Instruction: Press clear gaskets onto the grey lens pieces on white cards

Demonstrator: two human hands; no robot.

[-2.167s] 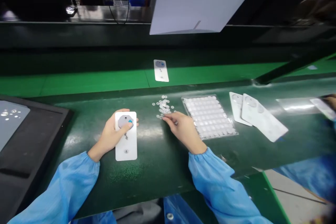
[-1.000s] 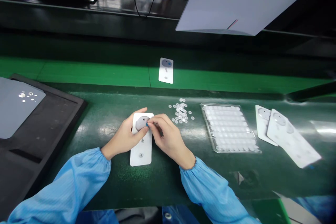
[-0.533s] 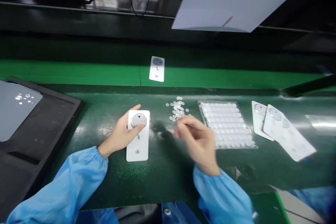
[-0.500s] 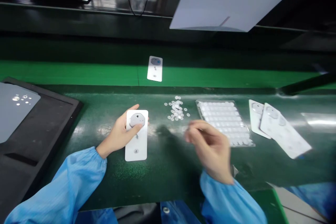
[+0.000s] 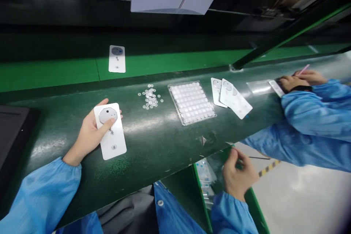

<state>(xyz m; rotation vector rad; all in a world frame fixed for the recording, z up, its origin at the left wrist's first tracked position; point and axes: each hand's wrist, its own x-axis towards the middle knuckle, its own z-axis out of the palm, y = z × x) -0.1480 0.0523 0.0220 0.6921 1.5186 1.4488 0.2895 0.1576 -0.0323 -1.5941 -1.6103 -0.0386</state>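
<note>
My left hand point(image 5: 92, 131) grips a white phone-shaped panel point(image 5: 116, 142) by its left side, thumb across the grey rounded patch near its top, fingers behind. The panel is tilted slightly above the bench. My right hand point(image 5: 239, 174) is beyond the bench's front edge, over a green bin point(image 5: 202, 190) with clear plastic pieces bearing blue dots. Its thumb and forefinger are pinched together; whatever lies between them is too small to make out. Small clear discs point(image 5: 150, 97) lie in a loose pile on the bench, right of the held panel.
A clear tray point(image 5: 192, 103) with rows of white round pieces stands right of the discs. Beyond it overlap two white panels point(image 5: 236, 99); another panel point(image 5: 117, 59) lies on the green strip behind. A co-worker's hands point(image 5: 301, 79) work at far right. A black tray point(image 5: 16, 128) is at left.
My view has swung to the right. My right hand has moved from beside the clear tray, right and down to above the green bin. My left hand still holds the white panel.
</note>
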